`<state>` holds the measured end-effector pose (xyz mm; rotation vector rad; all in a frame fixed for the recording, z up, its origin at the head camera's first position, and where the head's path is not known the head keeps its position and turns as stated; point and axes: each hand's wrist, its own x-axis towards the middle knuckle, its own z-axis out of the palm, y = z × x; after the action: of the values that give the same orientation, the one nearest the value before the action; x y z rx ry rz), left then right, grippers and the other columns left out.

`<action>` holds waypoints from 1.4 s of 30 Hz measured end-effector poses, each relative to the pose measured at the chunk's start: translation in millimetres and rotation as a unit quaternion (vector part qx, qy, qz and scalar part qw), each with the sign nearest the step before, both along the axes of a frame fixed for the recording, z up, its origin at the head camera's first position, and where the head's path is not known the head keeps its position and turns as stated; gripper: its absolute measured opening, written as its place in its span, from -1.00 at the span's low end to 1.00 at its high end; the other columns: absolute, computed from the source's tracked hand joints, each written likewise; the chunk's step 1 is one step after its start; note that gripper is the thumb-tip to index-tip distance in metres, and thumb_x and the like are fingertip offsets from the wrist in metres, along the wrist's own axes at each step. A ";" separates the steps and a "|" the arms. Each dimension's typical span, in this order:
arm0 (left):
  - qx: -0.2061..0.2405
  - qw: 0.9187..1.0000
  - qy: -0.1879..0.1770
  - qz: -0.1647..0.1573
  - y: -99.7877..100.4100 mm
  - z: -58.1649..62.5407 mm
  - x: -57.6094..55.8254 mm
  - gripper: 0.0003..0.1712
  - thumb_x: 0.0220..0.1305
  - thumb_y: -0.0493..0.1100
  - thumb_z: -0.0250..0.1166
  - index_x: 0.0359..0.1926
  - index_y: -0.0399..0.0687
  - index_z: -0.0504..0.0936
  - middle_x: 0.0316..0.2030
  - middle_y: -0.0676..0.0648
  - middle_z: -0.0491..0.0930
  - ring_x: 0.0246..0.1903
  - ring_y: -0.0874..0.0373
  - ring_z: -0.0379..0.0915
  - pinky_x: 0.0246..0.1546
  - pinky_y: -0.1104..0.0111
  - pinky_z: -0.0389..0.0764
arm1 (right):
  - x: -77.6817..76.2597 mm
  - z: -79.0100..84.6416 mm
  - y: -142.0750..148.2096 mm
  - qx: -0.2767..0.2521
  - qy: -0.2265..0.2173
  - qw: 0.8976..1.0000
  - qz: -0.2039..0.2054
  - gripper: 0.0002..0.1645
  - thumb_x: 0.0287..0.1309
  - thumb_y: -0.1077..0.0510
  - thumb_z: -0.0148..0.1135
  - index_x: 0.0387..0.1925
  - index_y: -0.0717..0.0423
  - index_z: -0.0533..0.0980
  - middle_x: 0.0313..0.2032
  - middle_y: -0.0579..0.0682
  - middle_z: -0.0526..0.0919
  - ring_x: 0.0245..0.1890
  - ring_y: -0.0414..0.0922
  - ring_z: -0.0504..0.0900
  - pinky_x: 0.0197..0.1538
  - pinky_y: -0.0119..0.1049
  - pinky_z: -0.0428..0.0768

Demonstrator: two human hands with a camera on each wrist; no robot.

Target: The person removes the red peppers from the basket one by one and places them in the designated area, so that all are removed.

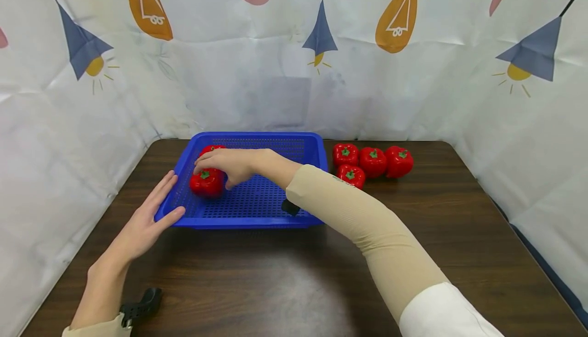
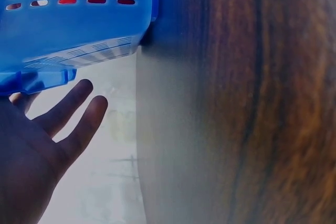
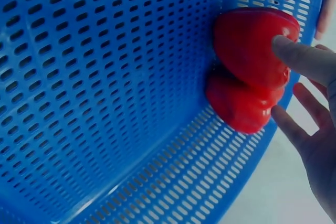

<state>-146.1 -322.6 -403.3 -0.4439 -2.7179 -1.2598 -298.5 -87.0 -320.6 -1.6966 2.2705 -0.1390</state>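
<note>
My right hand reaches into a blue perforated plastic basket. Its fingers are loosely spread over two red bell peppers at the basket's left end. The front pepper shows its green stem; the back pepper is partly covered by the hand. In the right wrist view, the thumb lies over one red pepper, and the fingers are apart; firm contact is unclear. My left hand rests at the basket's left front corner, with the thumb over the rim and straight fingers along the outside.
Several more red bell peppers stand together on the dark wooden table, right of the basket. The right sleeve crosses the basket's front right corner. A patterned white curtain surrounds the table's back and sides.
</note>
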 end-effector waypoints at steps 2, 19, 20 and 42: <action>0.000 1.000 0.003 -0.004 -0.3 -0.1 -0.2 -0.12 0.46 -0.17 0.24 0.65 0.02 0.02 0.64 -0.04 -0.18 0.57 -0.26 -0.28 0.34 -0.46 -0.19 | -0.4 0.2 -2.0 0.009 -0.002 1.000 -0.002 -0.09 0.16 0.22 0.50 0.50 -0.09 0.31 0.55 -0.10 0.18 0.55 -0.17 0.02 0.46 -0.38 0.18; 0.004 1.000 0.003 -0.002 1.0 0.5 0.1 -0.12 0.46 -0.18 0.24 0.65 0.06 0.02 0.64 -0.05 -0.18 0.56 -0.29 -0.24 0.31 -0.49 -0.13 | 2.7 -0.6 -17.2 0.078 0.024 0.997 -0.008 -0.02 0.18 0.12 0.49 0.55 -0.31 0.24 0.49 -0.15 0.22 0.49 -0.18 0.09 0.36 -0.30 0.37; 0.003 1.000 0.003 -0.002 1.0 0.6 0.0 -0.12 0.46 -0.17 0.24 0.65 0.06 0.02 0.64 -0.06 -0.18 0.55 -0.30 -0.24 0.29 -0.51 -0.12 | 2.4 -0.8 -16.9 0.076 0.031 0.997 -0.005 -0.04 0.18 0.10 0.49 0.55 -0.29 0.26 0.46 -0.14 0.25 0.46 -0.17 0.13 0.34 -0.32 0.37; -0.003 1.000 0.003 -0.001 0.7 0.7 1.9 -0.12 0.48 -0.16 0.23 0.66 0.03 -0.01 0.64 -0.06 -0.20 0.57 -0.24 -0.31 0.32 -0.48 -0.21 | 9.6 2.2 2.4 0.090 -0.005 0.996 0.007 -0.17 0.14 0.28 0.47 0.38 -0.16 0.35 0.36 -0.11 0.32 0.34 -0.15 0.28 0.27 -0.35 0.45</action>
<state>-144.2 -321.9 -402.7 -0.4502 -2.7177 -1.2475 -288.9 -84.6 -318.4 -1.6150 2.1907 0.0601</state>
